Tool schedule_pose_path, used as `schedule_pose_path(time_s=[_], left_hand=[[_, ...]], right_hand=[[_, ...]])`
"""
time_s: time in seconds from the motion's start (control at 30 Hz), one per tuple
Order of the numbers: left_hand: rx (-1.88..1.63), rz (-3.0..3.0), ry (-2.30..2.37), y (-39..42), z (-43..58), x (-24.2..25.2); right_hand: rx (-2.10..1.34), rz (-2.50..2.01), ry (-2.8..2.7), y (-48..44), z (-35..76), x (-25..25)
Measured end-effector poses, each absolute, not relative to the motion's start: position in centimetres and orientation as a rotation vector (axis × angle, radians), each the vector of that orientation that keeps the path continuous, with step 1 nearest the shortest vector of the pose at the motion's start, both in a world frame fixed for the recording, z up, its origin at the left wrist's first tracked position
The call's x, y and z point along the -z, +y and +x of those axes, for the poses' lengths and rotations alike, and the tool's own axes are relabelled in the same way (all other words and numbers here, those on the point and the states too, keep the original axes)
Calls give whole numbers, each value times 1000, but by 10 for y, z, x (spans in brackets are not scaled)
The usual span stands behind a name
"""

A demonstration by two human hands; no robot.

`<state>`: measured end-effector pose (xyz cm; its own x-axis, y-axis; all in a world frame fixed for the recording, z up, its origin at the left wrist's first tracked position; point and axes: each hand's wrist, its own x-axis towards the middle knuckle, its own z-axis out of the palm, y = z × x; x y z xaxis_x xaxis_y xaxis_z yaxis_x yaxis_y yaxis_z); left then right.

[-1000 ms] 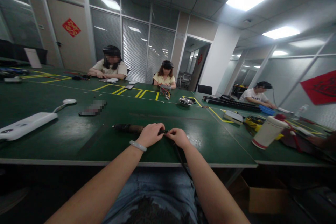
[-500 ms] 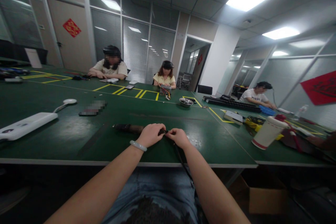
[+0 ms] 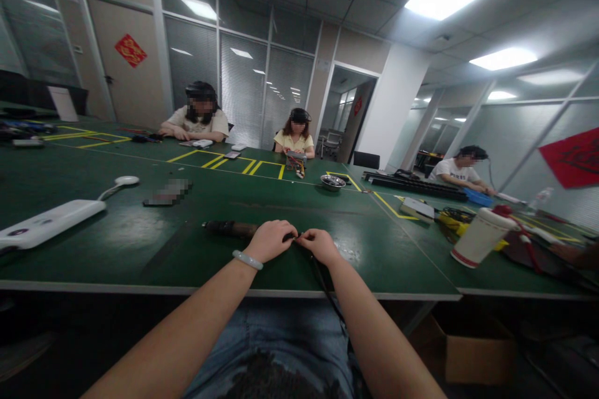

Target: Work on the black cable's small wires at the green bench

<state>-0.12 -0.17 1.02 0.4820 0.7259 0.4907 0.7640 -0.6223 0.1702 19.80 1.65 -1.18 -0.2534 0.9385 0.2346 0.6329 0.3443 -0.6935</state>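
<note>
A dark electric screwdriver (image 3: 234, 229) lies on the green table, its narrow tip pointing left. My left hand (image 3: 272, 239), with a pale bangle at the wrist, is closed over the tool's rear end. Close against it, my right hand (image 3: 320, 244) pinches a small dark part at that end; the fingers hide most of it. From below the right hand a black cord (image 3: 324, 280) runs down over the table's front edge toward my lap.
On the left lie a white power strip-like device (image 3: 56, 221) and a blurred phone-like slab (image 3: 167, 193). Ahead stands a metal bowl (image 3: 332, 182). To the right are a white cup (image 3: 482, 237) and a small box (image 3: 416, 209). Several people sit around the table.
Both hands stay at the tool's rear end with barely any finger movement. The whole view has shifted very slightly.
</note>
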Motion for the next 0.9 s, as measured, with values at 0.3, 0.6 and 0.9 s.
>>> schedule_pose_path(time_s=[0.3,0.6,0.9], left_hand=[[822,-2613,-1400,-2,0,-10],[809,-2625,-1406,-3,0,-11],[814,-2652,-1364,-2,0,-12]], right_hand=[[-639,-1390,-1982,15,198,9],[-638,-1391,-1992,14,198,8],[-625,-1374,-1992,16,199,10]])
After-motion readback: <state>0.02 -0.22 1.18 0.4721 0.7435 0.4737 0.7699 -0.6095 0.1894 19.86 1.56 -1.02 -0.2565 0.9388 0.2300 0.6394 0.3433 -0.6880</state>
